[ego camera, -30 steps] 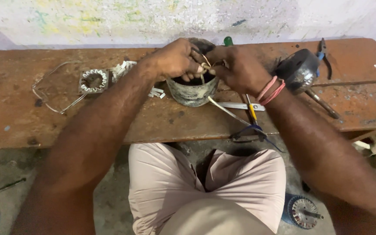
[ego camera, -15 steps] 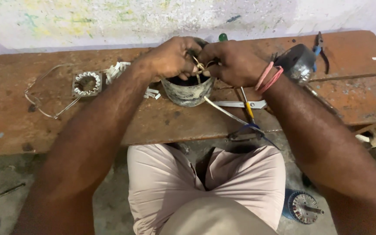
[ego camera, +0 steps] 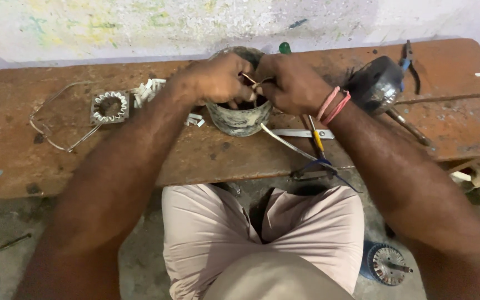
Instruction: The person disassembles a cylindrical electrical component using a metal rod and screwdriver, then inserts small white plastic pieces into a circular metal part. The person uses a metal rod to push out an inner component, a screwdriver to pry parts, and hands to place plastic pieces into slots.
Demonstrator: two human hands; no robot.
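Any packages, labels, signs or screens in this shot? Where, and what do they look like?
None in view: no packages, labels, signs or screens.
Wall: white, only yellow-green paint smears.
Bench: worn reddish wood with loose tools and motor parts.

Your motor stator sits upright at the upper centre of the frame on the desk: a round, grey, scuffed metal shell with a dark hollow. At its top rim you pinch thin copper wire between your left hand and right hand.
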